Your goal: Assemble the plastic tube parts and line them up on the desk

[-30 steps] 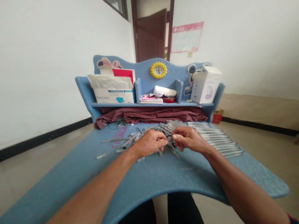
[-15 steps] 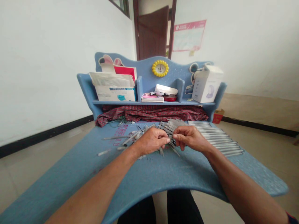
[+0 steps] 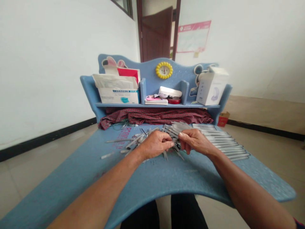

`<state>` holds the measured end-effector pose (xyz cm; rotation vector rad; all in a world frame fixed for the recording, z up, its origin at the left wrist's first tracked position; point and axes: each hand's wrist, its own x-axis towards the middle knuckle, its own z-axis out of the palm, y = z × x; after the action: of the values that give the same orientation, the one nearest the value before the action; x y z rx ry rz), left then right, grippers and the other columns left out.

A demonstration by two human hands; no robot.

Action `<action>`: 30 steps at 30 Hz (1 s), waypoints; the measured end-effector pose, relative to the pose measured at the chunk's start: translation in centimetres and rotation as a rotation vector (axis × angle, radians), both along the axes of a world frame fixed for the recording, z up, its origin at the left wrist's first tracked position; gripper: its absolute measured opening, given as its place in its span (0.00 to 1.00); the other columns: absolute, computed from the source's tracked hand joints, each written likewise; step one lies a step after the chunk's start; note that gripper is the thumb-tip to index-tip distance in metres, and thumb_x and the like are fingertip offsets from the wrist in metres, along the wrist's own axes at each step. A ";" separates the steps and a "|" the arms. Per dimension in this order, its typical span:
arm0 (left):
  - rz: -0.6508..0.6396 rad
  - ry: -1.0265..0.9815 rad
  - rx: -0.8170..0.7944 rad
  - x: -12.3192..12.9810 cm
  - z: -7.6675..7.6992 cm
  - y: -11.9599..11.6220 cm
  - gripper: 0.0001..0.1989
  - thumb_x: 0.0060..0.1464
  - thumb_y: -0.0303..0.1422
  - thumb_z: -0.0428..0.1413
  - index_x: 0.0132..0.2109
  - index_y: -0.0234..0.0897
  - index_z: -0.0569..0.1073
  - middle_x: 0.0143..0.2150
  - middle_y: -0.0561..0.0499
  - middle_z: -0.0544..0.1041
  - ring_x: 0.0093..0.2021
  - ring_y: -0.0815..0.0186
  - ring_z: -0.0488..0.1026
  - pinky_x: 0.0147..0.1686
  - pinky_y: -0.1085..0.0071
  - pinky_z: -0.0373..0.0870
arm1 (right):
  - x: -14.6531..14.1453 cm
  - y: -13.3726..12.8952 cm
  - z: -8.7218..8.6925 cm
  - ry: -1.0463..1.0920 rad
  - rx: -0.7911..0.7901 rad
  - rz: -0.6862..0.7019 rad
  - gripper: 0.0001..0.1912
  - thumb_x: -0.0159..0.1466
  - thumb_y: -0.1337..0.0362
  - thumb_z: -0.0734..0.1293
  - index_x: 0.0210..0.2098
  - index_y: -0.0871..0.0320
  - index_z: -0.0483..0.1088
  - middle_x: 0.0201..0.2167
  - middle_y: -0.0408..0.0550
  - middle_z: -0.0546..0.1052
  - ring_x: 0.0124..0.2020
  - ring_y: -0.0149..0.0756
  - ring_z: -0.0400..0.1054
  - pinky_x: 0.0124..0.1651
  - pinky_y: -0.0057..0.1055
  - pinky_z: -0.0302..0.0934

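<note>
My left hand point(image 3: 157, 143) is closed in a pinch, thumb against fingers, over the front of a loose pile of pen parts point(image 3: 137, 140). Facing it a short way off, my right hand point(image 3: 194, 140) pinches too, its thumb on top and its fingers curled under. Whatever lies between the fingertips is too small and blurred to make out. Behind the hands lies a bundle of clear pen barrels point(image 3: 175, 127), and thin dark-tipped pieces point(image 3: 178, 152) stick out below. To the right of my right hand, capped pens point(image 3: 230, 144) lie side by side in a row.
The blue table point(image 3: 152, 181) curves inward at my lap. At its back, a checked cloth point(image 3: 152, 116) lies under a shelf point(image 3: 157, 105) carrying a mask box point(image 3: 119, 95), papers point(image 3: 156, 101) and a white box point(image 3: 211, 87). A small clear tube point(image 3: 107, 156) lies at the left.
My right hand has drawn slightly away from my left, so the gap between the fingertips is wider. My left hand stays nearly in place, and the view has shifted a little.
</note>
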<state>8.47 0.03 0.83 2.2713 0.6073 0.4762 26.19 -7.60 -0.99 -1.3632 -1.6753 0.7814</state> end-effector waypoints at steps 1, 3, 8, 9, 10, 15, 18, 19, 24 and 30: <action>0.003 0.000 0.002 0.0 0.0 0.0 0.10 0.48 0.34 0.53 0.26 0.33 0.73 0.18 0.57 0.66 0.20 0.73 0.61 0.20 0.77 0.56 | 0.0 0.0 0.0 0.020 -0.006 0.009 0.22 0.59 0.47 0.61 0.23 0.61 0.65 0.15 0.41 0.70 0.13 0.25 0.63 0.16 0.20 0.55; 0.000 -0.005 0.001 0.0 0.0 0.0 0.10 0.48 0.34 0.53 0.26 0.33 0.73 0.18 0.57 0.65 0.20 0.73 0.60 0.20 0.77 0.56 | -0.1 0.0 0.0 0.045 -0.013 0.024 0.21 0.57 0.47 0.63 0.24 0.61 0.65 0.15 0.41 0.70 0.13 0.25 0.63 0.16 0.21 0.55; -0.012 -0.018 0.026 0.1 -0.2 0.2 0.09 0.48 0.33 0.53 0.25 0.32 0.73 0.19 0.57 0.65 0.21 0.73 0.60 0.21 0.77 0.56 | -0.1 0.0 -0.1 0.003 -0.028 -0.011 0.26 0.60 0.45 0.57 0.20 0.61 0.64 0.12 0.41 0.68 0.11 0.25 0.62 0.14 0.20 0.54; -0.010 -0.017 0.034 0.1 -0.3 0.3 0.09 0.48 0.34 0.53 0.26 0.32 0.73 0.19 0.56 0.66 0.21 0.73 0.61 0.21 0.77 0.56 | 0.0 0.0 -0.2 0.012 -0.025 -0.007 0.25 0.60 0.45 0.58 0.22 0.61 0.64 0.13 0.41 0.69 0.12 0.25 0.63 0.15 0.20 0.54; -0.009 -0.015 0.039 0.1 -0.3 0.3 0.10 0.48 0.34 0.53 0.26 0.33 0.73 0.19 0.56 0.66 0.21 0.73 0.61 0.21 0.77 0.56 | 0.0 0.0 -0.2 0.028 -0.022 0.003 0.23 0.59 0.46 0.60 0.24 0.61 0.65 0.15 0.41 0.70 0.12 0.25 0.63 0.15 0.20 0.55; -0.019 -0.003 0.065 0.0 -0.2 0.3 0.10 0.48 0.35 0.52 0.26 0.33 0.73 0.19 0.57 0.65 0.21 0.73 0.60 0.21 0.77 0.55 | 0.1 0.2 -0.4 0.016 -0.019 0.031 0.25 0.59 0.45 0.59 0.21 0.61 0.64 0.13 0.41 0.68 0.12 0.25 0.62 0.16 0.20 0.55; 0.001 0.005 0.097 0.0 -0.3 0.3 0.10 0.48 0.35 0.53 0.27 0.33 0.74 0.20 0.56 0.66 0.22 0.73 0.60 0.21 0.77 0.55 | 0.1 0.3 -0.4 -0.001 -0.013 0.019 0.25 0.59 0.45 0.59 0.21 0.62 0.65 0.14 0.42 0.69 0.12 0.25 0.63 0.16 0.20 0.56; 0.008 0.009 0.113 0.1 -0.3 0.3 0.11 0.48 0.36 0.53 0.27 0.33 0.74 0.20 0.56 0.66 0.22 0.72 0.61 0.22 0.77 0.56 | 0.1 0.3 -0.4 0.007 -0.010 0.020 0.24 0.58 0.46 0.61 0.21 0.61 0.65 0.14 0.42 0.69 0.13 0.25 0.63 0.16 0.20 0.56; 0.032 0.008 0.219 0.1 -0.4 0.2 0.10 0.48 0.35 0.53 0.31 0.33 0.75 0.23 0.54 0.70 0.25 0.70 0.65 0.25 0.75 0.59 | 0.0 0.2 -0.5 0.063 -0.017 0.018 0.24 0.58 0.47 0.61 0.20 0.61 0.64 0.12 0.41 0.68 0.12 0.25 0.63 0.15 0.20 0.55; -0.007 -0.034 0.405 0.1 0.3 -0.2 0.12 0.52 0.32 0.50 0.39 0.34 0.76 0.31 0.49 0.73 0.33 0.66 0.68 0.36 0.72 0.63 | -0.1 0.1 0.1 0.150 -0.008 -0.051 0.23 0.59 0.49 0.61 0.18 0.61 0.64 0.12 0.42 0.70 0.10 0.24 0.62 0.14 0.20 0.53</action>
<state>8.57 -0.15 1.16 2.6374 0.5209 0.6831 26.11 -7.52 -0.90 -1.3150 -1.5171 0.8405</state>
